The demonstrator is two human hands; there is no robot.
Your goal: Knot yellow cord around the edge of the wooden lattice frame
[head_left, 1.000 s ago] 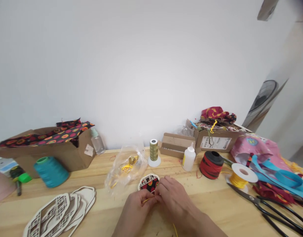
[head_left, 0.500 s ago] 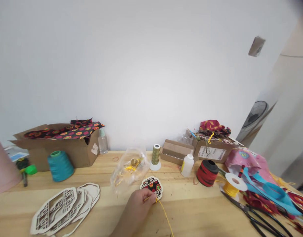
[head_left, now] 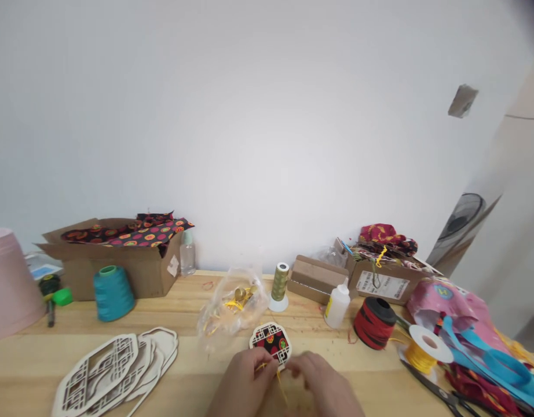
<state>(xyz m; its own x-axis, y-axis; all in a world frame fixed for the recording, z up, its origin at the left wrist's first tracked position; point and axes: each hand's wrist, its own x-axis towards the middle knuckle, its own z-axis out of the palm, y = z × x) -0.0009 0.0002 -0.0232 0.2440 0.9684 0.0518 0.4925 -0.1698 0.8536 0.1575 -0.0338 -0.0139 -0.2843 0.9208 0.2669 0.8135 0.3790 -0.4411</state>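
A small scalloped wooden frame [head_left: 270, 343], backed with dark patterned cloth, lies on the table. At its lower edge my left hand [head_left: 246, 379] pinches a yellow cord [head_left: 281, 387], whose end hangs down between my hands. My right hand [head_left: 321, 383] is just to the right, its fingers drawn together close to the frame's lower edge and the cord. It looks slightly blurred, and whatever its fingertips hold is hidden.
Stacked wooden frames [head_left: 114, 370] lie at left. Behind stand a teal thread cone [head_left: 113, 293], a plastic bag [head_left: 232, 307], a green thread spool [head_left: 279, 286] and a glue bottle [head_left: 337, 306]. Scissors [head_left: 438, 389], a yellow cord spool [head_left: 424, 348] and a red thread spool [head_left: 375, 324] are at right.
My right hand has come into view and reached the frame's lower edge. My left hand still pinches the cord. The whole view has shifted slightly.
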